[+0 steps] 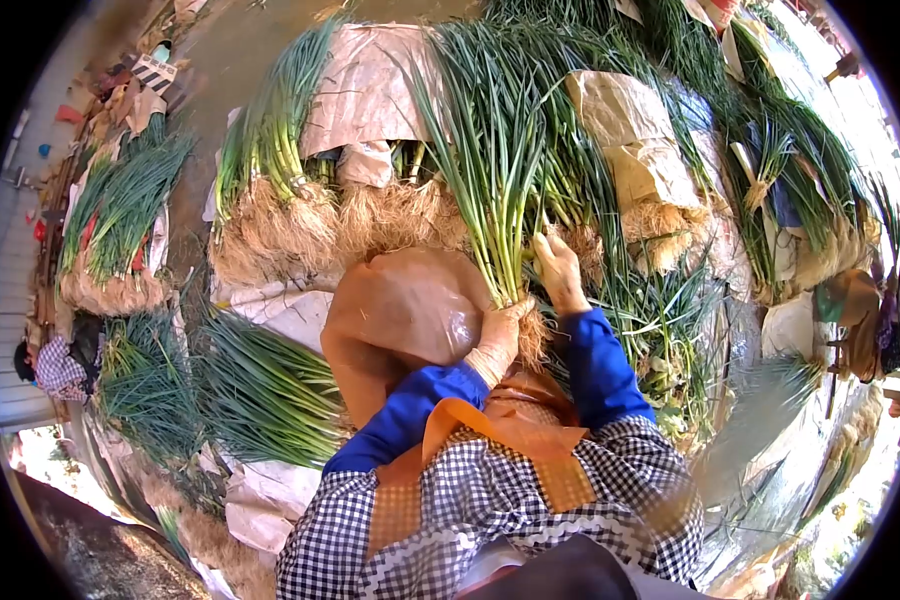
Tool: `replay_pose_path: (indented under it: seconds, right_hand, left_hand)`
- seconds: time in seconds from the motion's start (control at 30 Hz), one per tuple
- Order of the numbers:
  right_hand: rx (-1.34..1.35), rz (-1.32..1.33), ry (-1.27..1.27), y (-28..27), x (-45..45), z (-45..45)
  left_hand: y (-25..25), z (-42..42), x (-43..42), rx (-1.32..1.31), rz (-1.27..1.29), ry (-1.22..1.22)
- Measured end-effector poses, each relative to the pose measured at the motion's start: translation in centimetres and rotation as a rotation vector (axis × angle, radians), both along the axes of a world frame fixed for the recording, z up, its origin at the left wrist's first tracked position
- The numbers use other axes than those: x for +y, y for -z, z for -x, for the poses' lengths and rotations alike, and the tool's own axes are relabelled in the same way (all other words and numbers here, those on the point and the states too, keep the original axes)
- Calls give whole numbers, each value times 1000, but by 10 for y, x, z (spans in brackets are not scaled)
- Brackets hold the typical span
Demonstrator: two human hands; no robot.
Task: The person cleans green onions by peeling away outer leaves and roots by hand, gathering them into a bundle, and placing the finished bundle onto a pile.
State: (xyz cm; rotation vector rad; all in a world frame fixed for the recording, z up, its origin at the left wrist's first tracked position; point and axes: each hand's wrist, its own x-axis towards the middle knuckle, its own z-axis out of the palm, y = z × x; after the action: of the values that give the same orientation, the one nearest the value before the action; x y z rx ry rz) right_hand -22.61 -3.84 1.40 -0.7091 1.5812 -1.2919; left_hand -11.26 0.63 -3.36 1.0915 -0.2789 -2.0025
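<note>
In the head view, my left hand [500,338] is wrapped around the lower end of a bunch of green onions [500,215]. The long green leaves fan upward, away from me, and the brown roots [533,335] hang out beside my fingers. Close to the right side of the same bunch, my right hand [558,268] is closed, its fingertips drawn together by the pale stalks. What it pinches, if anything, is too small to make out. Under the bunch lies my knee, covered by a brown apron [410,300].
Rooted green onions [280,220] lie in a row ahead, partly under pinkish-brown sheets [375,85]. More leaves [270,385] lie at my left, and loose greens [660,340] cover the ground at my right. Another person in a checked garment [65,365] is at the far left.
</note>
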Motion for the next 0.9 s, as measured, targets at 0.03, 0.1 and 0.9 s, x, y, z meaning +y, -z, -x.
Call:
replay_pose_path:
  seconds: [0.03,0.1,0.9]
  right_hand:
    - [-215,98,-103,-6,22,6]
    - [302,376,-447,-22,74,29]
    - [795,-249,-554,10,-44,74]
  left_hand:
    - [-2,-4,-1,134,-82,27]
    - [-5,-8,-3,162,-127,67]
    - [-40,-54,-48,388,-4,-22]
